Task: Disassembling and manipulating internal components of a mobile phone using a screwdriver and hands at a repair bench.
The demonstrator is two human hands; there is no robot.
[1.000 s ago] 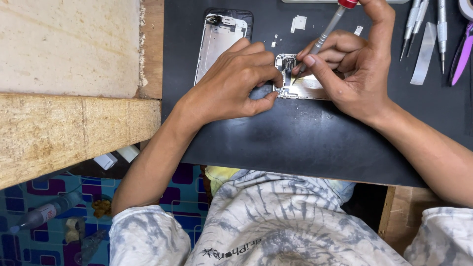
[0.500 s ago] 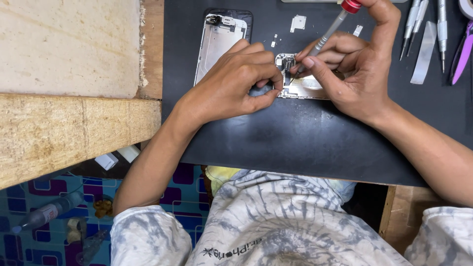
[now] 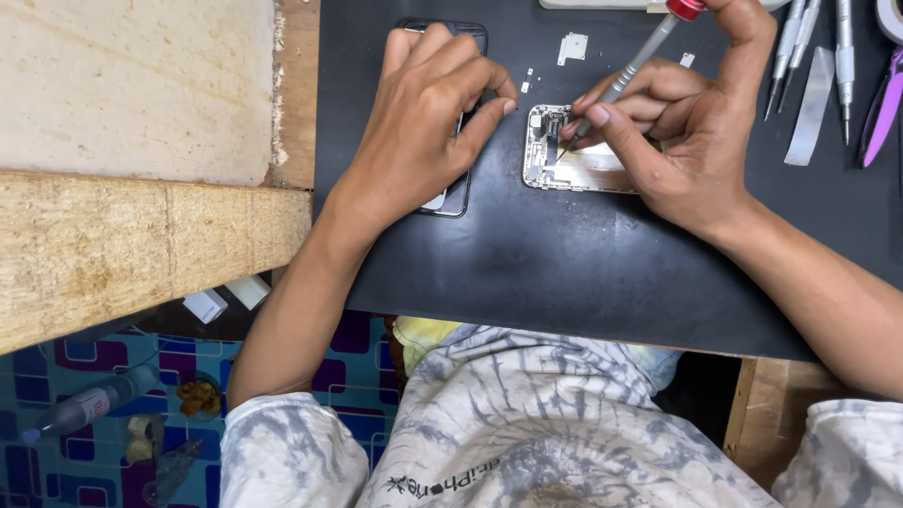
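- At nine o'clock, a pale stone slab (image 3: 132, 85) rests on a rough wooden bench top (image 3: 141, 249), left of a black work mat (image 3: 564, 273).
- At seven o'clock, below the bench, a patterned blue and purple floor (image 3: 56, 414) shows, with a small bottle (image 3: 85, 409) lying on it.
- At eleven o'clock, the left hand (image 3: 423, 122) lies palm down on a dark phone frame (image 3: 456, 193), which sits on the mat; the fingers are loosely curled and grasp nothing, with thumb and forefinger tips close together just above the mat.
- At twelve o'clock, an opened phone body (image 3: 569, 169) with its circuit board exposed lies flat on the mat, just right of the left hand and partly under the right hand (a few tiny loose parts sit above it).
- At one o'clock, the right hand (image 3: 687, 132) pinches a slim screwdriver (image 3: 630, 66) with a red cap, its tip touching the board.
- At two o'clock, spare metal tools (image 3: 814, 47) and purple-handled pliers (image 3: 879, 108) lie at the mat's right edge.
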